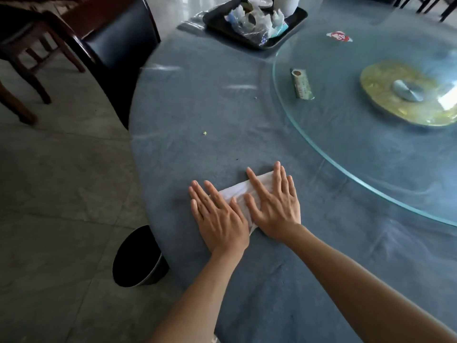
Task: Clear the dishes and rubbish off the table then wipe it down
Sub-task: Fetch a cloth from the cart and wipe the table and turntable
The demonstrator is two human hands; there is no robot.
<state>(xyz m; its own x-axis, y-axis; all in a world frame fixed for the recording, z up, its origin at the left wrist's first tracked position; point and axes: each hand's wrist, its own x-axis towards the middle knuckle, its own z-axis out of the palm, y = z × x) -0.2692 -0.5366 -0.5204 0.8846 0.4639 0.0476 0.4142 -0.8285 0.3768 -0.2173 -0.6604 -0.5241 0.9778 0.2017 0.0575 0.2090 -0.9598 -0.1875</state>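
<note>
A white cloth point(243, 194) lies folded flat on the round table point(197, 100), close to the near edge of it. Both hands lie on top of the cloth. The left hand point(220, 216) is flat with its fingers straight and a little spread, and it covers the left end of the cloth. The right hand point(274, 206) is flat too, fingers straight and spread, and it presses on the right end. The two hands are side by side and almost touch, with a strip of white cloth showing between them and past the fingertips. The table has a blue cover under a clear, shiny sheet. A small yellow crumb point(204, 133) sits on the cover, well beyond the hands, and a tiny grey speck point(255, 97) lies farther off. To the right is a big round glass turntable point(321, 154) with a gold disc point(405, 92) in its middle. On the glass lies a long green packet point(302, 83), and farther back a small red and white wrapper point(338, 36). At the far side of the table is a black tray point(222, 26) holding crumpled plastic wrap point(257, 21) and some white dishes point(259, 1). On the grey tile floor, just under the table's left edge, stands a black bin point(138, 258). Dark wooden chairs point(74, 43) stand at the far left.
</note>
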